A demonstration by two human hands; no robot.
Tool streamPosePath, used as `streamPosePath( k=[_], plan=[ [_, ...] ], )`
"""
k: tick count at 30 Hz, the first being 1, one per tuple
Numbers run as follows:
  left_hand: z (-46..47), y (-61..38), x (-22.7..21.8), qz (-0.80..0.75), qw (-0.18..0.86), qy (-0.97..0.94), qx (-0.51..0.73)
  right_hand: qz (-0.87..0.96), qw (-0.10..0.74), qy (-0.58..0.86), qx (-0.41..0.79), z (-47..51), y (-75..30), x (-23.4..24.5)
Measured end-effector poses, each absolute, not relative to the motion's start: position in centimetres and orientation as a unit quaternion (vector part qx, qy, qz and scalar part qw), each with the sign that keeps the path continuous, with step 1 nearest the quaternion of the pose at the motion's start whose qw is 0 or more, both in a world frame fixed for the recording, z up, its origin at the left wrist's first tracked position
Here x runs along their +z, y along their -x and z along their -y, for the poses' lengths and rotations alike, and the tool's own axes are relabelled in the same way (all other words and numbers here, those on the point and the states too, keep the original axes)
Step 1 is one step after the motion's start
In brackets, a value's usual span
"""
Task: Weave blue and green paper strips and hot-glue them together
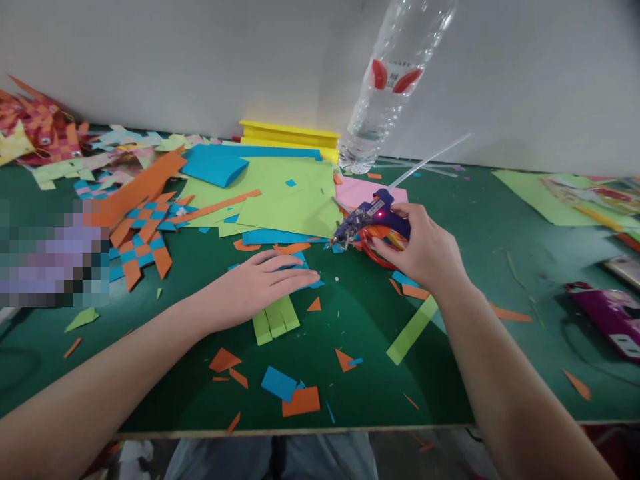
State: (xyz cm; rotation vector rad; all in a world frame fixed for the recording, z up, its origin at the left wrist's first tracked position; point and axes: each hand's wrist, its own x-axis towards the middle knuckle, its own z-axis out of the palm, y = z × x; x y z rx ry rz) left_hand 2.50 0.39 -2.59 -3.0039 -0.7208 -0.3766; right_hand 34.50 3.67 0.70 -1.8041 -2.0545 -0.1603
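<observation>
One glue gun point(366, 217), one red light glowing on it, is gripped by the right hand point(425, 243) over the middle of the bench point(367, 403). The left hand point(255, 283) is laid flat, fingers extended, over blue paper point(306, 267), from beneath which three green strips point(277, 321) are seen jutting. Nearer the edge, one blue rectangle point(279, 383) and one orange rectangle point(301, 402) are placed close together. Farther back, one clear bottle point(385, 107) is stood near the wall point(200, 60).
</observation>
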Motion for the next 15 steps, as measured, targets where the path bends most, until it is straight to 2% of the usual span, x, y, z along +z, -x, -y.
streamPosePath(
  k=[15],
  plan=[
    [-0.34,-2.42,-2.36,0.206,0.029,0.964,-0.166,0.737,0.206,0.640,-0.062,-3.68,-34.53,0.63]
  ],
)
